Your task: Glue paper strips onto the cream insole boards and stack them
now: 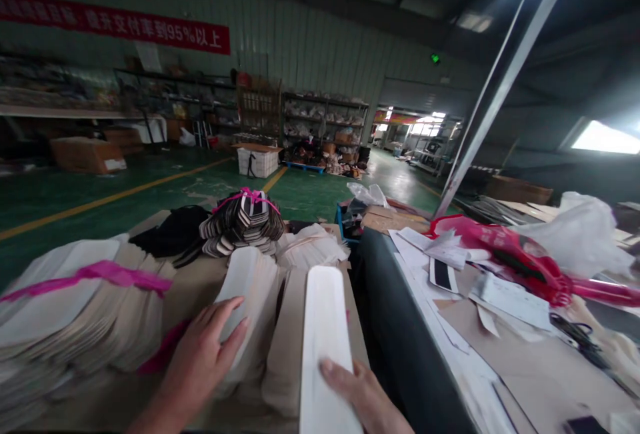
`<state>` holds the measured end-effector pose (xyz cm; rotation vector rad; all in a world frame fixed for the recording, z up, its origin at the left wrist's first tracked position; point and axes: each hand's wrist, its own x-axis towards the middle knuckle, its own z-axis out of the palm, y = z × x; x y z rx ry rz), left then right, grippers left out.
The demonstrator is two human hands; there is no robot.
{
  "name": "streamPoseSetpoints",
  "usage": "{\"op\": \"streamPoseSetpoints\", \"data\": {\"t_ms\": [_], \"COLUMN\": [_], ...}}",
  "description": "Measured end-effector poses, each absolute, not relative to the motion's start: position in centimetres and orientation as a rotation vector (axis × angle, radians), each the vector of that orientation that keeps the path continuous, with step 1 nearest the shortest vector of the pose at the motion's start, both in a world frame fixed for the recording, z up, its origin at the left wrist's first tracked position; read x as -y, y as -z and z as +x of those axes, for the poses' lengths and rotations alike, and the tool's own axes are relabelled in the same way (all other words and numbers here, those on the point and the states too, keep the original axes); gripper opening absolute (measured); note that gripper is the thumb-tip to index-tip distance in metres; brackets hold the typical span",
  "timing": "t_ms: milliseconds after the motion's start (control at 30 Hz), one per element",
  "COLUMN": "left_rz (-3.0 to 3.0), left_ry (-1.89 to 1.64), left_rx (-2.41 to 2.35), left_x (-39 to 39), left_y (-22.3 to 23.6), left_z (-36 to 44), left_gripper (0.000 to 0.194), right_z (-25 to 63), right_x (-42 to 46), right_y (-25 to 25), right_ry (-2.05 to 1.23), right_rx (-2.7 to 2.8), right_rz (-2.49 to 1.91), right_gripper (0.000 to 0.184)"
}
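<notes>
My right hand (363,391) grips a long white round-ended strip (325,314), its thumb flat on top and its other fingers hidden beneath. My left hand (207,344) has thumb and fingers apart and rests at the left side of a stack of similar strips (250,287). Between that stack and the held strip stands another stack with beige sides (287,347). To the left lies a large pile of pale strips (60,287), tied with a pink band (110,273).
Behind the stacks sits a dark, striped bundle (243,224) with a pink tie, beside black pieces (175,231). On the right, a table edge (400,314) carries papers (510,297), a red plastic bag (505,247) and cords. A metal post (500,94) rises behind it.
</notes>
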<state>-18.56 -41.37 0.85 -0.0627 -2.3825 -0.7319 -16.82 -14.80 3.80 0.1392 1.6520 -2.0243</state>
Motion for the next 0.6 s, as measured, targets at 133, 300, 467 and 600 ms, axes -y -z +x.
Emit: {"op": "streamPoseSetpoints", "data": {"t_ms": [133,300,467,600], "left_rz": [-0.088,-0.187,-0.254,-0.302], "left_ry": [0.778,0.842,0.835,0.753], "left_rx": [2.521,2.687,2.778,2.8], "left_x": [43.7,44.5,43.9,43.8], "left_y": [-0.6,1.0,2.7,4.2], "left_z": [-23.4,-26.9,-27.9,-28.2], "left_gripper": [0.045,0.053,0.058,0.054], "right_z": [-22.3,-26.0,-27.5,-27.6], "right_x": [21.4,26.0,27.4,27.4], "right_y": [-4.2,-2.5,-0.2,-0.2], "right_ry": [2.158,2.167,2.115,2.056], "right_rx": [-1.459,-1.545,-1.592,-1.646], "right_rz": [0.183,0.445,0.598,0.604], "right_gripper": [0.08,0.072,0.058,0.052]}}
